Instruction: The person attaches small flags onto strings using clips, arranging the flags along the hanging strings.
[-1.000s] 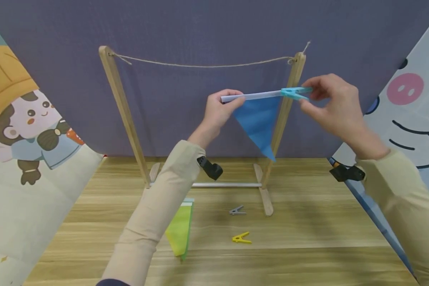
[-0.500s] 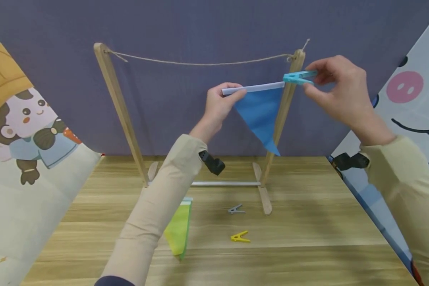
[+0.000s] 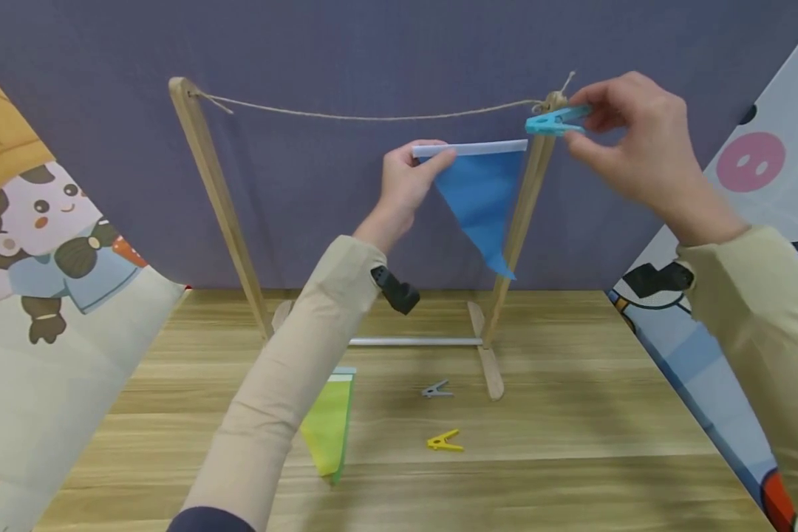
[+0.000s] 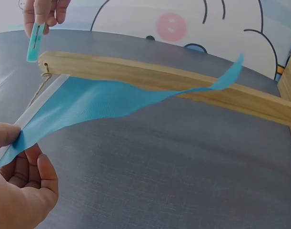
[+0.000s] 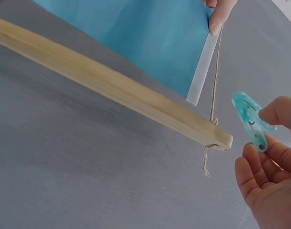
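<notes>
My left hand (image 3: 402, 181) pinches the white top strip of a blue triangular pennant (image 3: 482, 192) near its left corner. The pennant hangs point down, its strip a little below the twine (image 3: 372, 118) in the head view. Between thumb and fingers of my right hand (image 3: 638, 140) is a light blue clothespin (image 3: 552, 122), held by its handles. Its nose points left, over the top of the right wooden post (image 3: 532, 185). In the right wrist view the clothespin (image 5: 252, 119) is apart from the pennant's strip (image 5: 202, 71) and from the post's end.
A grey clothespin (image 3: 437, 389) and a yellow clothespin (image 3: 445, 441) lie on the wooden table (image 3: 572, 443). Left of them are stacked green pennants (image 3: 329, 425), partly behind my left sleeve. The left post (image 3: 219, 199) holds the twine's other end; a white bar (image 3: 415, 341) joins the posts low down.
Both hands have risen, bringing the pennant's strip nearer the twine. The light blue clothespin has come away from the strip's right end and moved up to the post's top.
</notes>
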A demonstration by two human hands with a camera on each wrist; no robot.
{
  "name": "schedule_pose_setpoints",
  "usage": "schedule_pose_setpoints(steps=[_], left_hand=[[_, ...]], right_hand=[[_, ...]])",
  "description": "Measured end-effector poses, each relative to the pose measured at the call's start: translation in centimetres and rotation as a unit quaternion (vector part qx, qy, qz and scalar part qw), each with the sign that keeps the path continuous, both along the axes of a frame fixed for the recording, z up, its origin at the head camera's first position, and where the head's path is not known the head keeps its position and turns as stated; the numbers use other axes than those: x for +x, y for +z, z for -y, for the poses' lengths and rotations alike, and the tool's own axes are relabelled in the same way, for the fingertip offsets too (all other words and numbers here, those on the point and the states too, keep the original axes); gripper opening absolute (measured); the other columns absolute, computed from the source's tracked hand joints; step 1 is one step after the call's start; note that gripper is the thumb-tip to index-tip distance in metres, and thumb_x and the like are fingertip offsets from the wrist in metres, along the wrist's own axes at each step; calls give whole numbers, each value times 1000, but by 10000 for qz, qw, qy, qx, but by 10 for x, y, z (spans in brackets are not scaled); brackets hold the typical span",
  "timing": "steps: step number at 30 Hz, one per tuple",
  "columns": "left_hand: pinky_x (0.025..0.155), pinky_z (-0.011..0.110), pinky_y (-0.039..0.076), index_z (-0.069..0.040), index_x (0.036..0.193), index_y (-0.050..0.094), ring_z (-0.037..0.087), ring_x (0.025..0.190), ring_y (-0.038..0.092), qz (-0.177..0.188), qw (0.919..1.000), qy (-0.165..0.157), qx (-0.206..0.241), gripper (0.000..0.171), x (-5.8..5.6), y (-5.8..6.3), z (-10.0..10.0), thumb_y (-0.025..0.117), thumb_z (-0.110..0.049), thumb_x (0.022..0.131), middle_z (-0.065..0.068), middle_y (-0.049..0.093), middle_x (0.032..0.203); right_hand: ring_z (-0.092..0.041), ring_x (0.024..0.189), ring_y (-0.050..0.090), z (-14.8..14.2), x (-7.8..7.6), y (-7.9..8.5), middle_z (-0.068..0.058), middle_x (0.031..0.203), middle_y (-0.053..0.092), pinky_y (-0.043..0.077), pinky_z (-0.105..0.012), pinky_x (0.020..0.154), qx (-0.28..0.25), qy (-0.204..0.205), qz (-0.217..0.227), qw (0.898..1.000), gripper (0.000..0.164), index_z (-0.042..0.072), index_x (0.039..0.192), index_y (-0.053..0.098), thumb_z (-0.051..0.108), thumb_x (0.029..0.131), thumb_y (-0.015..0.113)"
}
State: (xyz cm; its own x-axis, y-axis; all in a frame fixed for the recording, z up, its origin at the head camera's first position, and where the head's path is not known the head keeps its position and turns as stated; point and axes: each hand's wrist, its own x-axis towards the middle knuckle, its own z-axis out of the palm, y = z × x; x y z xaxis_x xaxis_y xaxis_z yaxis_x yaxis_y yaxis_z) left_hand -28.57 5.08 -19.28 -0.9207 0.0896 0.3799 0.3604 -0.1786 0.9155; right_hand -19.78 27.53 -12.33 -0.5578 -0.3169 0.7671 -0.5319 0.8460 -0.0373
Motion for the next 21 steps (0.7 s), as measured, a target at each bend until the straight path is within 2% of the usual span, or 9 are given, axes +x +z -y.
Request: schedule_pose_setpoints(steps=[5, 10, 17, 21], left_hand=[[63, 25, 40, 0, 103, 68, 8, 66, 49, 210, 9995, 96, 194, 21, -2, 4, -2, 69, -11, 85, -3, 60, 79], [64, 25, 41, 1, 103, 67, 7, 66, 48, 348, 9986, 91, 399, 21, -3, 9, -6, 69, -10, 86, -2, 60, 79], [65, 26, 41, 1, 105, 67, 7, 67, 48, 421, 9972, 58, 615, 21, -3, 16, -9, 68, -8, 86, -2, 60, 80], [64, 23, 41, 1, 104, 67, 7, 67, 48, 467, 9967, 101, 649, 20, -4, 19, -11, 68, -8, 86, -2, 60, 80]], right_hand=[[7, 83, 37, 4, -1, 9, -15, 97, 51, 34, -4, 78, 92, 70, 163, 9998, 30, -8, 114, 59, 2, 86, 63], [2, 87, 36, 7, -2, 17, -18, 103, 51, 33, -5, 80, 195, -95, 354, 9991, 31, -5, 119, 58, 6, 90, 61], [-19, 86, 45, 10, -9, 28, -23, 104, 51, 30, -4, 77, 524, 68, 265, 9983, 33, -6, 121, 57, 2, 89, 61], [-19, 87, 44, 14, -14, 34, -22, 106, 52, 31, -5, 77, 633, 12, 403, 9972, 35, -5, 123, 54, 4, 90, 60]])
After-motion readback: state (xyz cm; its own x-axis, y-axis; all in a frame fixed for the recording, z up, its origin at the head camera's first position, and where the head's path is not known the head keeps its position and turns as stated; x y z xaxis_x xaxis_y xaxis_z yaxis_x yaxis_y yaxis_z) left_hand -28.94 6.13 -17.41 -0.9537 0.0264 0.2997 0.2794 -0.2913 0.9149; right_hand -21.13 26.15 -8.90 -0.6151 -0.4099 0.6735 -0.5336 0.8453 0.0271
